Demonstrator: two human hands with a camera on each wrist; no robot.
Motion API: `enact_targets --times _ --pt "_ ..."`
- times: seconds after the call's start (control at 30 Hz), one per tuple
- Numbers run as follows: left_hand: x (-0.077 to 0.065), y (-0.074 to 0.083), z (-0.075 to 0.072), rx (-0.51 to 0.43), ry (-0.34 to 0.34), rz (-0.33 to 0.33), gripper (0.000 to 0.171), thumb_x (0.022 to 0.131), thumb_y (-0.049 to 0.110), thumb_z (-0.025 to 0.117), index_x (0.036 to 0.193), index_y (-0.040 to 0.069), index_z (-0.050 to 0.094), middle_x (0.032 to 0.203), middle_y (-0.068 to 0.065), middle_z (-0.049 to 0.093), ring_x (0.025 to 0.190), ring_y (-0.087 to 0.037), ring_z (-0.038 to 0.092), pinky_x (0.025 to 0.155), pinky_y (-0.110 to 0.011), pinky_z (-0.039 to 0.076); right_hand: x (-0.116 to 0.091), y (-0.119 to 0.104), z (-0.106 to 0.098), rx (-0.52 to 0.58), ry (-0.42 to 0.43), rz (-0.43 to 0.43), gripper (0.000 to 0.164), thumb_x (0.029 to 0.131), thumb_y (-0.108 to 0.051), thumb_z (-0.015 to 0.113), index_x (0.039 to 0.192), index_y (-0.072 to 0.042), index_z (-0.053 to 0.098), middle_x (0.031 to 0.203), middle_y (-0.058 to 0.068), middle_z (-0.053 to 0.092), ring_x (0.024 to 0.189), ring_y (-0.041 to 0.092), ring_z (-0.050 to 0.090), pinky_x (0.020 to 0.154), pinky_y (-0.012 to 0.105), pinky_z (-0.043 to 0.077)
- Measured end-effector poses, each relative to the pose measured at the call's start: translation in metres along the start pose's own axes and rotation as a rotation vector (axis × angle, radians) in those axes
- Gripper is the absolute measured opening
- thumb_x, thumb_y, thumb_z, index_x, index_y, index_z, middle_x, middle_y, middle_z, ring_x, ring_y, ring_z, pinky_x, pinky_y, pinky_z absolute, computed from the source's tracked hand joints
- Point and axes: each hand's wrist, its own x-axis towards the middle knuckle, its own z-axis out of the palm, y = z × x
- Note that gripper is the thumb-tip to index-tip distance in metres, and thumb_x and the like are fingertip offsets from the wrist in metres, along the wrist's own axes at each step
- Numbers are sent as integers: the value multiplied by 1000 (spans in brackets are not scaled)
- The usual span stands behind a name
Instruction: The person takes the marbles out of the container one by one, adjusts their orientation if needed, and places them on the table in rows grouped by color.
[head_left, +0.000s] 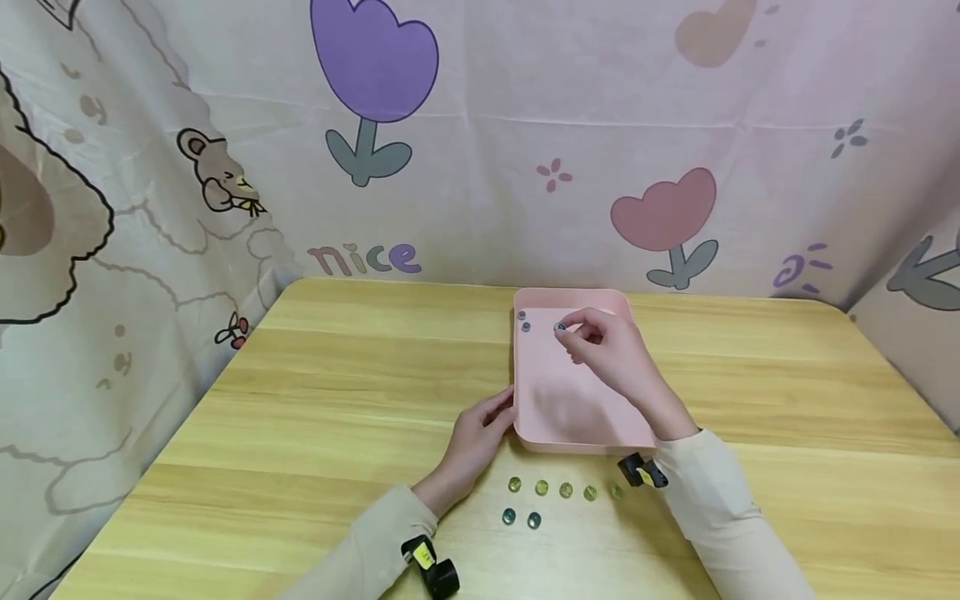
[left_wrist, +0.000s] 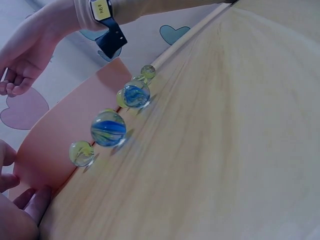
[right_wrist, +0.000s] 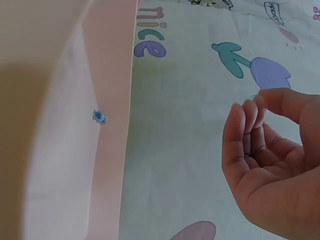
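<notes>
A pink tray (head_left: 573, 437) stands on the wooden table. My left hand (head_left: 474, 442) rests against the outside of its left wall, fingertips touching it. Above the far part of the tray, my right hand (head_left: 611, 354) pinches a small bluish marble (head_left: 560, 327) between thumb and fingertips. In the right wrist view the fingers mostly hide that marble. Two blue marbles (head_left: 526, 327) lie inside the tray by its left wall. Before the tray's near edge is a row of several yellow-green marbles (head_left: 566, 490). Two blue marbles (head_left: 534, 521) sit closer to me.
The wooden table (head_left: 360, 392) reaches back to a patterned cloth (head_left: 480, 192) with tulips and a bear. A wrist camera (head_left: 431, 567) is strapped to the left sleeve and another camera (head_left: 642, 471) to the right one.
</notes>
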Motion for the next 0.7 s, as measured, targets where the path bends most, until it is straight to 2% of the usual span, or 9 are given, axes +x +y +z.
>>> enact_targets --times 0.13,0.3,0.43,0.7 --pt "-1 1 -1 4 -2 -13 39 97 14 58 135 5 55 132 -12 58 120 -25 53 98 -31 46 -3 -2 -2 -1 -15 2 14 92 -12 65 101 -1 67 68 5 62 63 20 59 56 27 45" --pt "1 2 0 -3 -9 2 39 97 14 57 135 4 55 132 -13 57 120 -26 53 98 -30 47 -9 -3 -3 8 -51 -17 15 92 -13 65 102 -1 67 69 5 62 64 20 59 59 27 48" --pt "0 2 0 -2 -9 2 39 97 13 57 135 3 55 132 -14 57 119 -26 54 96 -29 48 -18 -3 -5 17 -88 1 17 93 -15 65 103 -1 66 68 5 61 63 20 58 63 27 49" --pt "0 0 -1 3 -6 -3 39 98 13 57 135 3 55 131 -14 58 121 -26 53 98 -32 47 -33 2 -9 14 -116 41 16 91 -14 68 103 -3 67 65 2 56 59 18 52 54 26 45"
